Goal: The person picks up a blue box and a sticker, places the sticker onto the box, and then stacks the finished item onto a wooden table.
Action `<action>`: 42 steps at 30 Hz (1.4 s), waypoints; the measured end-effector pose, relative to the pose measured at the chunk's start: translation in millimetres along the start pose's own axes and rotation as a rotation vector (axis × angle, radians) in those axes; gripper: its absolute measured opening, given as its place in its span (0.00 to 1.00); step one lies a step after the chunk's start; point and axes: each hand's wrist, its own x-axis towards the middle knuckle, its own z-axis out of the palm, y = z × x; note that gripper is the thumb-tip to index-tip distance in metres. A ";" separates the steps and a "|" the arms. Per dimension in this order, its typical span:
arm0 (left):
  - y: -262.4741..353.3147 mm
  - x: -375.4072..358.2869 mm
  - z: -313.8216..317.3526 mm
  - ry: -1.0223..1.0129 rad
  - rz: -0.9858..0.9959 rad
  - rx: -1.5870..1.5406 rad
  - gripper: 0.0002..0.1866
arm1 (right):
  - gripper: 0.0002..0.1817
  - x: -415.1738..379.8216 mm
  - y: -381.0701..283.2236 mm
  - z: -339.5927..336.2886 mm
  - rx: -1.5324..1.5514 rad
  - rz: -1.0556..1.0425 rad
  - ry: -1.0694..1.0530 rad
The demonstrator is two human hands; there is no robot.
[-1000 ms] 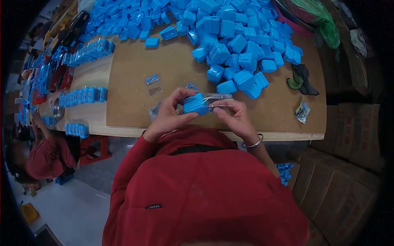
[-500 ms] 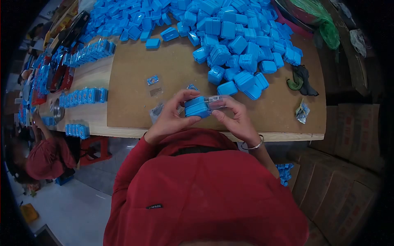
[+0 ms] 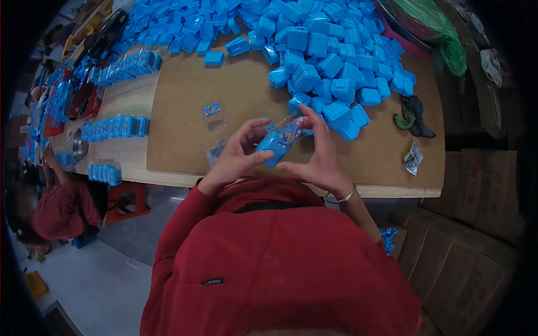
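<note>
rows of packed cases [image 3: 116, 127] | my left hand [image 3: 238, 155] grips a blue case [image 3: 268, 145] above the table [image 3: 130, 102] | clear printed bag [image 3: 290, 133] at the case's right end | my right hand [image 3: 319, 159] curves wide, fingers at the bag

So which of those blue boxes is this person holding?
The blue box gripped by the left hand, with a printed clear bag against it; those in the pile lie farther back and the rows stand off left.
</note>
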 end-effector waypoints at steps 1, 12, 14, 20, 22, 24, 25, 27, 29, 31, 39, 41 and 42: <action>-3.7 0.8 0.3 0.033 0.004 -0.004 0.35 | 0.51 0.7 0.9 4.8 -0.094 -0.058 -0.014; 9.1 -0.5 17.5 0.174 -0.155 0.022 0.19 | 0.59 0.3 2.5 17.8 -0.191 -0.213 -0.064; 9.0 -5.6 20.4 0.190 -0.131 0.080 0.19 | 0.57 -2.4 -0.2 18.3 -0.164 -0.222 -0.066; 12.4 -13.1 29.8 0.213 -0.011 0.046 0.25 | 0.55 -0.7 -0.5 19.8 -0.150 -0.297 -0.065; 8.7 -7.1 25.8 0.238 -0.010 -0.021 0.27 | 0.55 1.5 -1.5 22.0 -0.173 -0.324 -0.057; 8.6 -5.1 26.4 0.242 -0.021 -0.059 0.28 | 0.55 5.4 -2.0 22.2 -0.192 -0.351 -0.033; 10.6 -7.2 29.4 0.237 -0.034 -0.064 0.28 | 0.54 6.6 -2.9 19.6 -0.178 -0.337 -0.014; 14.1 -11.1 33.3 0.229 -0.049 -0.075 0.27 | 0.54 8.0 -4.8 14.7 -0.145 -0.306 0.021; 16.5 -14.0 35.9 0.219 -0.055 -0.090 0.27 | 0.56 6.6 -1.8 15.5 -0.137 -0.319 0.015; 17.7 -15.4 35.4 0.217 -0.060 -0.065 0.27 | 0.56 5.4 -0.8 16.4 -0.127 -0.336 0.022; 17.1 -24.3 22.6 0.283 -0.069 -0.078 0.24 | 0.54 9.2 -3.7 18.3 -0.136 -0.353 -0.038; 5.9 -34.1 -9.1 0.397 -0.061 -0.037 0.23 | 0.49 11.2 -3.5 15.6 -0.101 -0.279 -0.065; 3.9 -41.2 -28.0 0.485 -0.030 0.006 0.23 | 0.47 12.4 -1.9 14.8 -0.085 -0.242 -0.081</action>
